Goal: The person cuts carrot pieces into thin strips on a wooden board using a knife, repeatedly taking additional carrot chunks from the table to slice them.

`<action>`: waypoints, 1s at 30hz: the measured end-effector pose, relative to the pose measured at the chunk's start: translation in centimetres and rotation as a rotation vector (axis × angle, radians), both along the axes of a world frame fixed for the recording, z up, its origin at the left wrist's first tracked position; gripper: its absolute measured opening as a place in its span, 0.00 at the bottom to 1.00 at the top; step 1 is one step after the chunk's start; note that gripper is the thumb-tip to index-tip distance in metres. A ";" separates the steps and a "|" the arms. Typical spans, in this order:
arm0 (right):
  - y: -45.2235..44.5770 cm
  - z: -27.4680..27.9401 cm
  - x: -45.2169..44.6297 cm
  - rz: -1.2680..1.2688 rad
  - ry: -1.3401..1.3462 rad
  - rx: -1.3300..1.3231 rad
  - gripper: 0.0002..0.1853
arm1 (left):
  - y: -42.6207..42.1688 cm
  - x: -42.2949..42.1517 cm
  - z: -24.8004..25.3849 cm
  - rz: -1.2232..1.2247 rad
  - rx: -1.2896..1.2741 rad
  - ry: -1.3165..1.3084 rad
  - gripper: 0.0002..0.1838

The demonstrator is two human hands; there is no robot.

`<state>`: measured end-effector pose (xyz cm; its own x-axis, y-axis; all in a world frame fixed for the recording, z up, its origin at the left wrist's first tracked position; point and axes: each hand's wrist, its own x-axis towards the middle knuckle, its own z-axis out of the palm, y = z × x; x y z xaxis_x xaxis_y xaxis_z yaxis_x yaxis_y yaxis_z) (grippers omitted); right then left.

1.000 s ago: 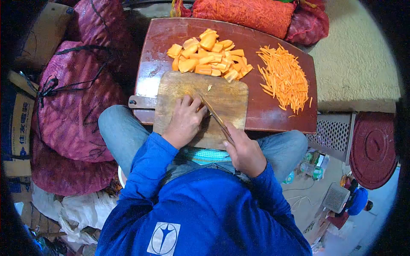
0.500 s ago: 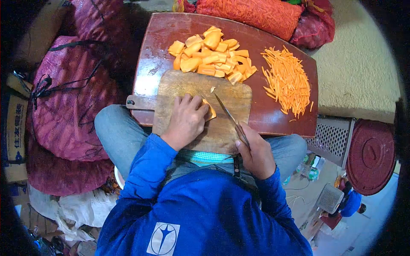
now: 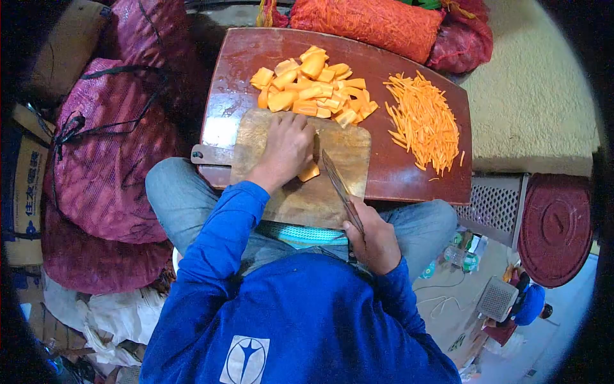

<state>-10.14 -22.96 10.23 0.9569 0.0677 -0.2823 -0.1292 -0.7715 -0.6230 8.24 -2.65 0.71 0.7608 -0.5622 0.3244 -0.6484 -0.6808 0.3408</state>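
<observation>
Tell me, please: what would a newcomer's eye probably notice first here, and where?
Probably the bright orange chunks, heaped beyond the cutting board, and the thin orange strips piled on the table's right side. Next, perhaps, the knife in the right hand, with the left hand over the board. Large purple mesh sacks also stand out at the left.

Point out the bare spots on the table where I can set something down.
The table is bare between the board and the shreds. Another free patch lies left of the chunks. It is crowded where the chunks meet the board's far edge; the left hand, a piece and the knife occupy the board.
</observation>
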 end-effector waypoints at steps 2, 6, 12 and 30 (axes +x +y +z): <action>0.0 -0.3 -0.1 -0.009 0.046 -0.040 0.27 | -0.2 0.3 -0.6 0.009 0.020 -0.019 0.16; -0.3 -1.8 -0.7 -0.005 -0.108 -0.012 0.28 | 0.1 0.8 -0.8 0.014 -0.005 -0.109 0.13; -0.9 -3.0 -1.2 0.020 -0.211 0.072 0.31 | 7.3 4.2 1.8 0.434 0.266 -0.065 0.06; -0.8 -1.8 -1.1 0.026 -0.139 0.019 0.29 | 19.4 8.4 2.4 0.895 0.427 0.402 0.29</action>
